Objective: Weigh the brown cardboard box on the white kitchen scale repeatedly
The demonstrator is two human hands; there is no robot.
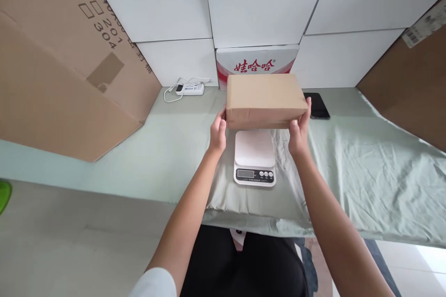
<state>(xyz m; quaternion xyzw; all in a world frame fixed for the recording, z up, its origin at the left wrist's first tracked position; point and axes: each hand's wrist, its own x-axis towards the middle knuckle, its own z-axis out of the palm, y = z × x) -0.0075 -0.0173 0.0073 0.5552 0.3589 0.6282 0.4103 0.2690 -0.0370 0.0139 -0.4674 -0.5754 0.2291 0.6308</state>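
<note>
A plain brown cardboard box (265, 100) is held between both hands above the table. My left hand (219, 133) grips its left end and my right hand (298, 134) grips its right end. Just below and in front of the box sits a white kitchen scale (254, 158) with a dark display and small buttons along its front edge. The scale's platform is bare; the box hangs over its far edge and I cannot tell whether they touch.
A pale green cloth (348, 158) covers the table. A black phone (316, 105) lies right of the box. A white power strip (190, 88) with cable lies back left. A red-and-white printed carton (256, 61) stands behind. Large cardboard boxes (62, 65) flank both sides.
</note>
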